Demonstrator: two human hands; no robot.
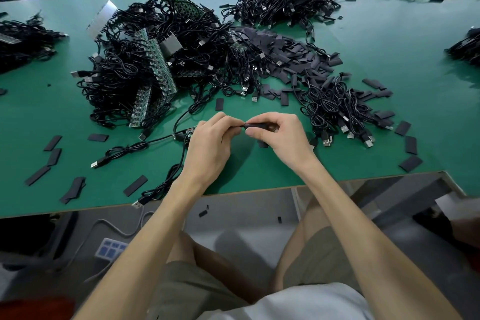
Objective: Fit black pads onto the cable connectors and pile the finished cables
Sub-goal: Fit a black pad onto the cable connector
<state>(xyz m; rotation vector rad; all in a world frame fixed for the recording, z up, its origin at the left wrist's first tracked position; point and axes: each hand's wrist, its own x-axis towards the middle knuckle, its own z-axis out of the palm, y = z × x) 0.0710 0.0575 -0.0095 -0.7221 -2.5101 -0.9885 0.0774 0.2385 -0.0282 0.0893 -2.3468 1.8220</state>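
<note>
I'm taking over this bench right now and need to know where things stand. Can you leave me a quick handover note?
Hands: left hand pinches a cable end; right hand pinches a pad against it, above the table near its edge. Whether the pad is seated, I cannot tell.
Stock: loose pads heaped mid-table, more scattered.
The big pile with green boards, left, looks undone; the small pile, right, is likely finished.
To do: finish this one, pile it, work through the big pile.
</note>
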